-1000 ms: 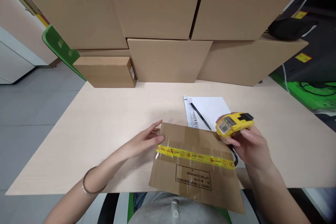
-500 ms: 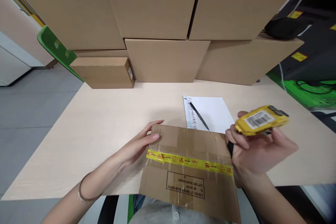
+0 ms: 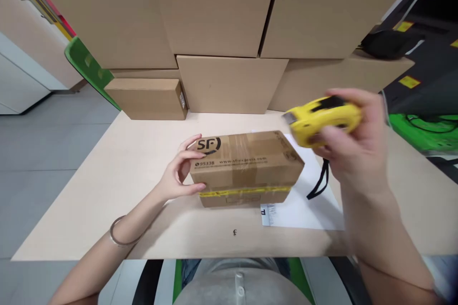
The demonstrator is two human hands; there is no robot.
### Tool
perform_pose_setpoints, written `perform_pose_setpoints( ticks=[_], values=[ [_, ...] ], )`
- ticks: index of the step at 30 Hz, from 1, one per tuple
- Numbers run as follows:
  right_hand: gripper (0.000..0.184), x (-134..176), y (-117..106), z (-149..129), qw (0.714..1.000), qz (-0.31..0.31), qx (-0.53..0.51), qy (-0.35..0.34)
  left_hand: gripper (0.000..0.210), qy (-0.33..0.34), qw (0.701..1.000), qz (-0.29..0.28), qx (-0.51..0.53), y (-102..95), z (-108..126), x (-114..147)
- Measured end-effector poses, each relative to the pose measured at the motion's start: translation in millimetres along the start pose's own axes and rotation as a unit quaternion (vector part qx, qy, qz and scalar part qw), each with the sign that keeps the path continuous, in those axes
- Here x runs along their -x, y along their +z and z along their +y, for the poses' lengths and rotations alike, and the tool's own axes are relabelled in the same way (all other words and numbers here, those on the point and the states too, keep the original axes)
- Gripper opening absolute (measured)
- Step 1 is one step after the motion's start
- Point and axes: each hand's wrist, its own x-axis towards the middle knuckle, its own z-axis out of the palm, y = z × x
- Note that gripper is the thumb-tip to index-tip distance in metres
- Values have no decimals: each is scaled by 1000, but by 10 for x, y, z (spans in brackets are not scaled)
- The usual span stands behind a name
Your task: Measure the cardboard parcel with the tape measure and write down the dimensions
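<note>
Back from the front edge of the table (image 3: 89,190), left hand (image 3: 175,174) grips box (image 3: 246,167) by its left end, resting or lifted, can't tell; right hand (image 3: 361,152) clutches tape measure (image 3: 302,124), apart from box. Taping looks done; measure not yet set against box.

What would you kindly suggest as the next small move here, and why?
I would perhaps bring the yellow tape measure down to the top of the SF box: the right hand holds it raised near the box's right end, seemingly not touching the box, while the left hand grips the left end.
</note>
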Motion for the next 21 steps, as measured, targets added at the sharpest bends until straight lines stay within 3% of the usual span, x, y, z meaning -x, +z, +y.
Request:
perform_pose_setpoints(
  ticks=[2,4,8,12,15,18,21],
  values=[
    [44,-61,66,37,987,-139,83,-14,82,18,999,-26,-6,4,-80,87],
    [40,-111,202,42,953,-264,143,-41,108,23,999,-42,-2,11,-135,174],
    [31,-201,591,-38,882,-416,192,-106,134,21,998,-51,5,25,-202,316],
    [37,-215,881,-113,833,-477,245,-136,148,-24,998,-51,-29,21,-234,374],
    [37,-180,896,-116,811,-486,294,-143,147,1,997,-68,-39,8,-217,330],
    [38,-139,687,-95,817,-474,310,-111,125,60,992,-90,-72,-9,-162,248],
    [38,-94,261,-82,845,-448,288,-50,100,70,988,-96,-96,-17,-100,201]
  ],
)
